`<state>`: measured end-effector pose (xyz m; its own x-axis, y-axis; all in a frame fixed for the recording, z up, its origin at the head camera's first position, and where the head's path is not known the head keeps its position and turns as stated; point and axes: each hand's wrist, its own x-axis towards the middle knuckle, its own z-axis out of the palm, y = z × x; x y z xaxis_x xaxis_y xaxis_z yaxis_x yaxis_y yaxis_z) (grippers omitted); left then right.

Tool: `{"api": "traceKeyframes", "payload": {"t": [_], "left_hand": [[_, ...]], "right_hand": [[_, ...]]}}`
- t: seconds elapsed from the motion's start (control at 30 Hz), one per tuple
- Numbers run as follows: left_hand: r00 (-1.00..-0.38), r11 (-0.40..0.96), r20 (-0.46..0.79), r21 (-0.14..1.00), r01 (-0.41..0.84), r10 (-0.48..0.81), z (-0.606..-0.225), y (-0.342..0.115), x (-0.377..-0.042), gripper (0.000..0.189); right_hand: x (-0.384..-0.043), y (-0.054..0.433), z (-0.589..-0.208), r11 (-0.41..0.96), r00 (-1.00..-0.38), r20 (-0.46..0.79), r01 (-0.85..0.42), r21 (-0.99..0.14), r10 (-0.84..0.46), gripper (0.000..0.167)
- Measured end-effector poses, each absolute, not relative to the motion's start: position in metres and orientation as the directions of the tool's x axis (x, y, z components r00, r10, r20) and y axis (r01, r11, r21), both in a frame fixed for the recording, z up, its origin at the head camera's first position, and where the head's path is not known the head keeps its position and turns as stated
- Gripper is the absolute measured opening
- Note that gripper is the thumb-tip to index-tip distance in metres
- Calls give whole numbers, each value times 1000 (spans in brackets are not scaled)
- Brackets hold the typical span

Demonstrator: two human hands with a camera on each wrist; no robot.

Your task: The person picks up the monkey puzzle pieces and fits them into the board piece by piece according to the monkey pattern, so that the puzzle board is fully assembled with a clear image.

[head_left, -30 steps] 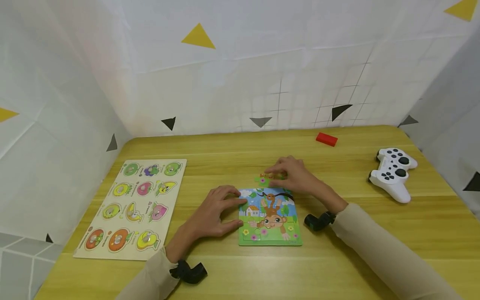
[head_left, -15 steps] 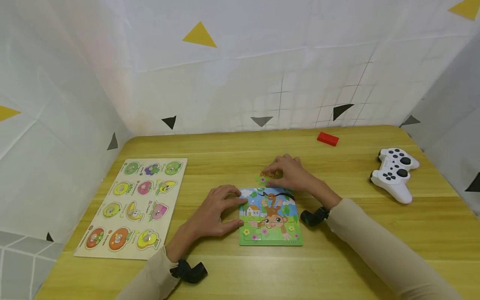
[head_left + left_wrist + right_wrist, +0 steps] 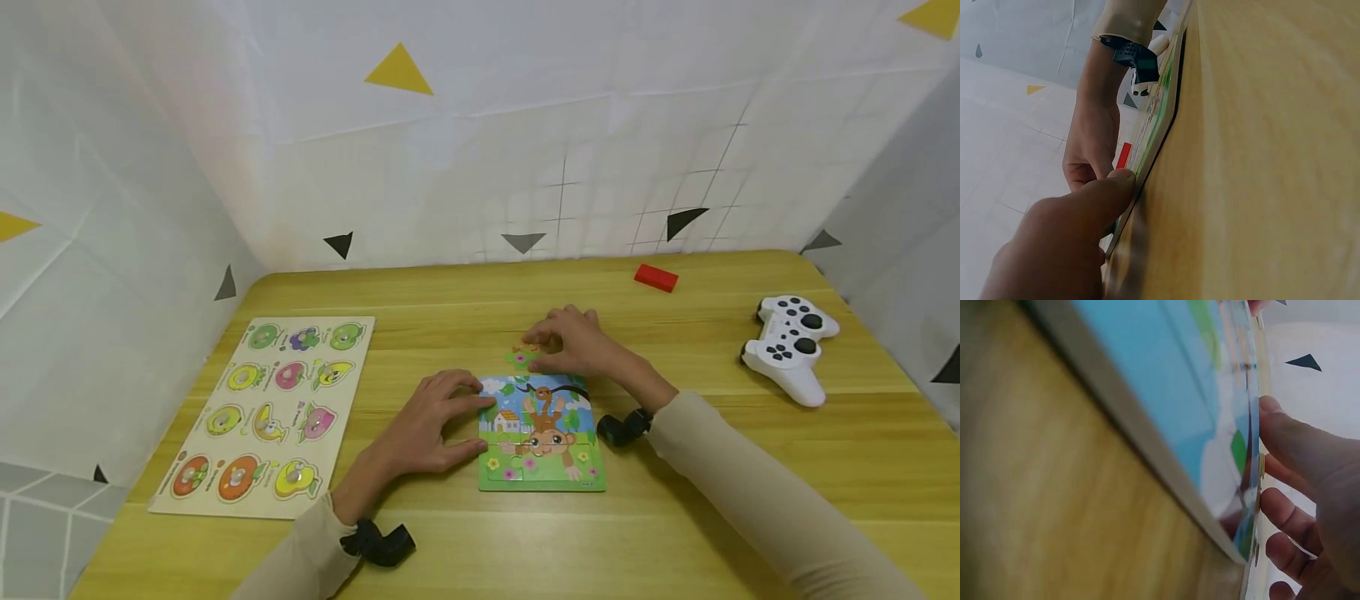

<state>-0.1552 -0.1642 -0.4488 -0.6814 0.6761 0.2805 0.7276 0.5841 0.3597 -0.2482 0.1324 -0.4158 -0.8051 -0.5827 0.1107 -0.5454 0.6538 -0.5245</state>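
Observation:
A square monkey jigsaw puzzle (image 3: 536,433) lies flat in the middle of the wooden table in the head view. My left hand (image 3: 435,425) rests at its left side, fingertips on the upper left and thumb against the lower left edge. In the left wrist view that thumb (image 3: 1079,215) presses at the board's edge. Just beyond the puzzle's far edge, my right hand (image 3: 573,342) pinches a small puzzle piece (image 3: 519,359) with green ground and a pink flower between thumb and index finger. Part of the piece is hidden behind the fingers.
To the left lies a wooden fruit peg puzzle (image 3: 262,417) with knobbed pieces. A white game controller (image 3: 787,350) is at the right, and a red block (image 3: 656,277) near the back edge. White patterned cloth (image 3: 450,167) hangs behind the table.
My right hand has shifted slightly left along the puzzle's far edge, and the flowered piece has moved left with it. My left hand and the puzzle board have stayed put.

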Motion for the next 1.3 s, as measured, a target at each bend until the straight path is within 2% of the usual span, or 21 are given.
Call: {"api": "traceKeyframes", "payload": {"t": [0.33, 0.57, 0.8, 1.07, 1.3], "left_hand": [[-680, 584, 281, 356, 729, 677, -449, -164, -155, 52], [-681, 587, 279, 353, 729, 677, -450, -164, -154, 52], [-681, 586, 278, 357, 728, 677, -451, -164, -154, 52], [-680, 583, 284, 357, 730, 676, -451, -164, -154, 52], [-675, 581, 296, 350, 735, 676, -449, -165, -156, 53]], "right_hand": [[-251, 130, -418, 678, -823, 135, -537, -501, -552, 35], [-253, 128, -419, 685, -833, 102, -511, -520, -544, 32], [-253, 129, -419, 631, -815, 112, -519, -577, -568, 29], [-255, 132, -420, 571, -800, 117, -514, -641, -589, 15], [-255, 137, -422, 485, -801, 95, -446, -752, -591, 19]]}}
